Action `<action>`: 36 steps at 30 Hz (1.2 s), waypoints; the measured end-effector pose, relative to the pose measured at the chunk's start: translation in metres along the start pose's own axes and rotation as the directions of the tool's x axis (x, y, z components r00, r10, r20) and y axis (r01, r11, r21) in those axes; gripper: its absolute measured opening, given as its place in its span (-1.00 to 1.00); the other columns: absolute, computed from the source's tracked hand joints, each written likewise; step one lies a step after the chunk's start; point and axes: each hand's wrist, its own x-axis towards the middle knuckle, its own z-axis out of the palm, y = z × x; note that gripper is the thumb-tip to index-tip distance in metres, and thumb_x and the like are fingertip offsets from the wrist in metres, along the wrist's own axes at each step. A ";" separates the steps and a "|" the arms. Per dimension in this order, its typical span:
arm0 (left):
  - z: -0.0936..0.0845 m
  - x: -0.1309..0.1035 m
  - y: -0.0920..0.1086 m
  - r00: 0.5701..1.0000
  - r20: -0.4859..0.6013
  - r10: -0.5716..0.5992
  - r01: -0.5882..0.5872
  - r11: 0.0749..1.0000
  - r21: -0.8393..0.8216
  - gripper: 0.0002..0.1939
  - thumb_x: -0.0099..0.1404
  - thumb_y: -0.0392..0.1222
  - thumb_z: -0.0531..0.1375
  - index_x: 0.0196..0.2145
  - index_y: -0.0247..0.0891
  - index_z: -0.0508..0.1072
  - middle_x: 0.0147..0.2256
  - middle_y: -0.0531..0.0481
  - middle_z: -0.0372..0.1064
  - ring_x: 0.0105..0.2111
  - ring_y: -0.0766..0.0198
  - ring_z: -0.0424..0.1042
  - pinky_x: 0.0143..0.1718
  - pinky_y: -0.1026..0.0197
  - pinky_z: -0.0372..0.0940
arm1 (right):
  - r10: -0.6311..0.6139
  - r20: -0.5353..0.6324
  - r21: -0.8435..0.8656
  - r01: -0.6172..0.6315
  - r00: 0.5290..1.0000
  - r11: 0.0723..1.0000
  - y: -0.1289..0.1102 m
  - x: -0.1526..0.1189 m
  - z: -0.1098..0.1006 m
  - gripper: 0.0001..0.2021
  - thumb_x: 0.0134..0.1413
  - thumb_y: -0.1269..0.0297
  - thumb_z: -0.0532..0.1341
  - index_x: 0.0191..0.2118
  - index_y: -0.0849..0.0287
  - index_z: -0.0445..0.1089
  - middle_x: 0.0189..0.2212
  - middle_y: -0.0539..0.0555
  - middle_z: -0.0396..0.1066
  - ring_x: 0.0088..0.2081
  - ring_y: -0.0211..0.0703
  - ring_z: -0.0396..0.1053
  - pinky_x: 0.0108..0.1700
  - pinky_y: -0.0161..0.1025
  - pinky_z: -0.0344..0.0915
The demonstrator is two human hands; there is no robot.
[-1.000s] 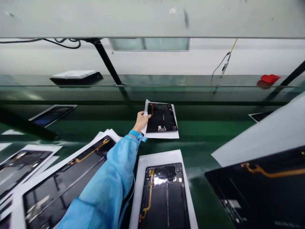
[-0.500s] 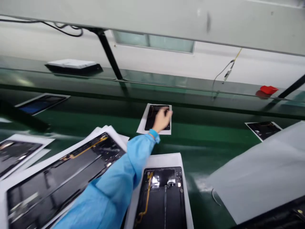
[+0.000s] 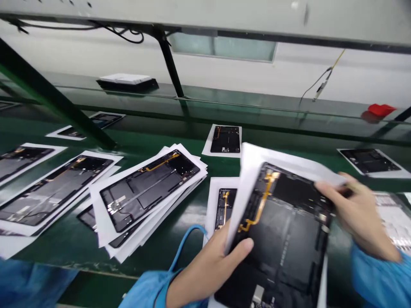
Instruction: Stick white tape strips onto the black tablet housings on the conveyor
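Observation:
Between my two hands is an opened tablet housing (image 3: 289,239), black inside with an orange flex cable, tilted up towards me. A white paper sheet (image 3: 252,162) lies behind it. My left hand (image 3: 208,265) grips the left edge, its thumb on the inner face. At the upper right corner, my right hand (image 3: 356,209) pinches the housing and sheet; some of its fingers are hidden behind. Partly covered by the held piece, another tablet housing (image 3: 221,209) rests on paper on the green bench.
Left of my hands stands a fanned stack of tablet housings (image 3: 150,188) on paper. More housings (image 3: 58,184) lie farther left. One housing (image 3: 226,139) sits at the back, another (image 3: 369,160) at right. A blue coiled cord (image 3: 184,244) runs from my left wrist. A slanted green post (image 3: 64,102) crosses the left.
The arm that reached to the tablet housing at the back has drawn in, leaving that housing there. Both hands now hold another housing with its paper in front of me. The view has shifted.

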 end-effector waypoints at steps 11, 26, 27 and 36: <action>-0.008 -0.031 -0.080 0.938 -0.290 -0.193 0.259 0.942 0.213 -0.29 0.42 0.04 0.04 0.40 -0.06 -0.17 0.26 -0.13 0.19 0.25 0.00 0.21 0.19 -0.01 0.24 | -0.016 0.147 0.071 0.006 0.989 0.997 0.011 -0.043 0.077 -0.70 0.17 0.02 0.22 -0.36 0.14 0.50 -0.43 0.03 0.37 -0.42 -0.22 0.31 -0.42 -0.28 0.23; -0.009 0.074 -0.060 0.975 0.151 0.160 -0.220 0.663 0.716 -0.59 0.42 -0.08 0.10 0.19 -0.10 0.32 0.27 -0.15 0.12 0.30 -0.10 0.02 0.23 -0.22 0.12 | 0.323 0.335 0.325 -0.430 0.885 0.842 0.054 -0.086 0.106 -0.81 0.08 0.13 0.34 -0.32 0.13 0.42 -0.41 0.01 0.46 -0.40 -0.19 0.49 -0.30 -0.28 0.45; -0.004 0.083 -0.060 0.970 0.178 0.167 -0.244 0.680 0.692 -0.60 0.41 -0.09 0.13 0.17 -0.09 0.35 0.27 -0.13 0.13 0.31 -0.10 0.01 0.24 -0.22 0.11 | 0.309 0.332 0.314 -0.414 0.891 0.854 0.055 -0.088 0.106 -0.83 0.06 0.18 0.36 -0.32 0.12 0.42 -0.41 0.01 0.46 -0.39 -0.19 0.48 -0.32 -0.30 0.45; 0.003 0.103 -0.071 0.980 0.104 0.169 -0.198 0.856 0.477 -0.88 0.34 -0.19 0.22 -0.30 -0.10 0.58 0.11 -0.05 0.37 0.21 -0.06 0.21 0.19 -0.21 0.17 | 0.109 0.249 0.264 -0.176 0.962 0.949 0.053 -0.100 0.110 -0.88 0.11 0.47 0.29 -0.33 0.08 0.44 -0.37 0.02 0.46 -0.30 -0.16 0.47 -0.24 -0.21 0.42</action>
